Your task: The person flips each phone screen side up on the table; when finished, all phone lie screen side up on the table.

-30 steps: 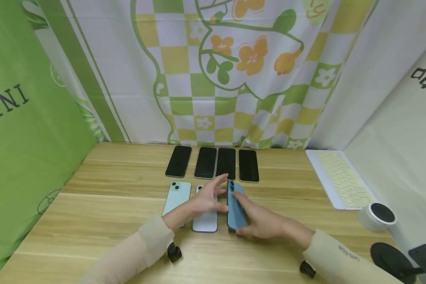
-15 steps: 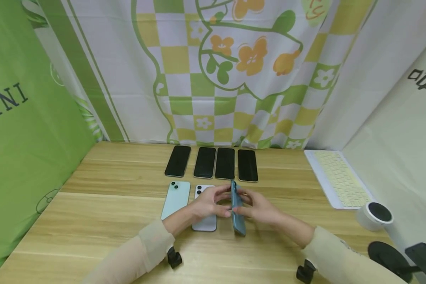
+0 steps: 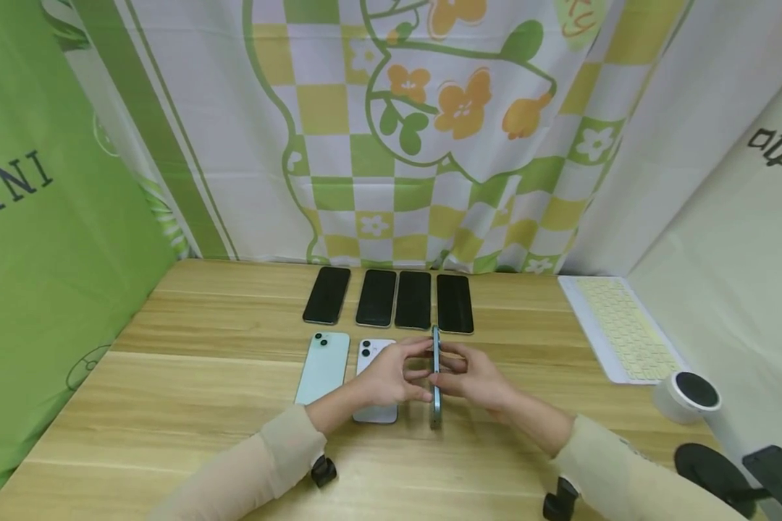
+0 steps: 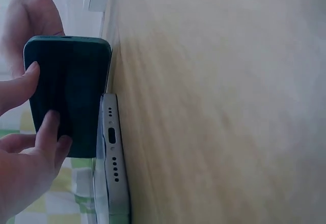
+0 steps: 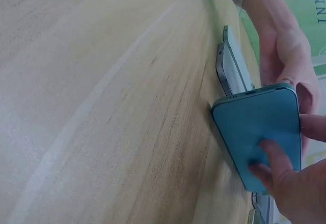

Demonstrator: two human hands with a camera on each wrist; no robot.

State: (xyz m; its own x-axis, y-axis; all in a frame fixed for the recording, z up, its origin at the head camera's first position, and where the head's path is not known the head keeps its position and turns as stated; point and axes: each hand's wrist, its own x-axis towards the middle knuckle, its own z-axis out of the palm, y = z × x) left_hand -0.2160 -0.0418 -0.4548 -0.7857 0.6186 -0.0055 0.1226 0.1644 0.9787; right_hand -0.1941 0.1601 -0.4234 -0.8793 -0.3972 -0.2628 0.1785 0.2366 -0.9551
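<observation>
A blue phone (image 3: 436, 409) stands on its long side edge on the table, its dark screen facing my left hand (image 3: 386, 375). That hand reaches across the white phone (image 3: 376, 414), its fingertips touching the screen side (image 4: 76, 96). My right hand (image 3: 481, 378) grips the same phone from the other side, thumb at the upper edge and fingertips on the blue back (image 5: 244, 122). To the left, a mint-green phone (image 3: 322, 370) lies back up beside the white one, partly behind my left forearm.
Behind lie several black-screened phones (image 3: 327, 295) in a row. A keyboard (image 3: 619, 329) sits at the right, with a white cylinder with a dark top (image 3: 687, 396) and a round black base (image 3: 713, 467) nearer. Patterned curtains (image 3: 423, 217) close off the back.
The blue phone was leaning back up in my right hand and has been tipped upright onto its edge. My left hand has moved right to meet its screen side.
</observation>
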